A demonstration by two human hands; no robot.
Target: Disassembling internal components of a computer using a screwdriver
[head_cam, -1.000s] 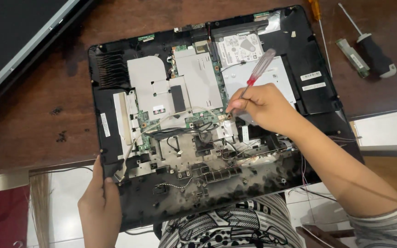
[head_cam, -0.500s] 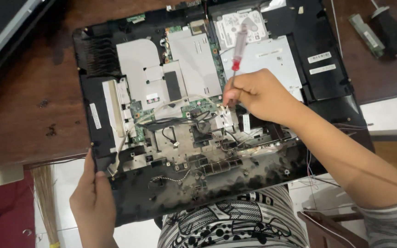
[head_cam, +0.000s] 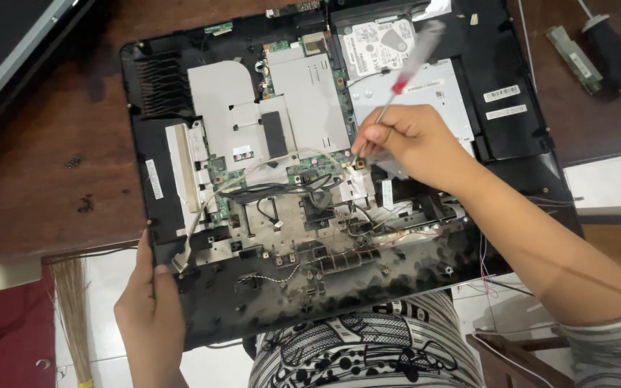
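An opened black all-in-one computer chassis (head_cam: 512, 179) lies back-up, half on a brown wooden table, half over my lap. Silver shields, a green circuit board (head_cam: 303, 172), loose wires and a hard drive (head_cam: 375, 39) are exposed. My right hand (head_cam: 404, 140) grips a screwdriver (head_cam: 407, 68) with a clear and red handle, its tip down on the board near the middle. My left hand (head_cam: 149, 302) holds the chassis's lower left edge, thumb on top.
The wooden table (head_cam: 30, 187) carries a dark flat panel (head_cam: 8, 50) at the top left. A second screwdriver with a black handle (head_cam: 612, 54) and a small grey strip (head_cam: 573, 50) lie at the top right. A straw broom (head_cam: 73, 316) and white floor tiles show below the table edge.
The view has shifted, so the chassis sits lower and more to the right in frame. My right hand with the screwdriver stays on the same spot of the board; my left hand keeps its hold.
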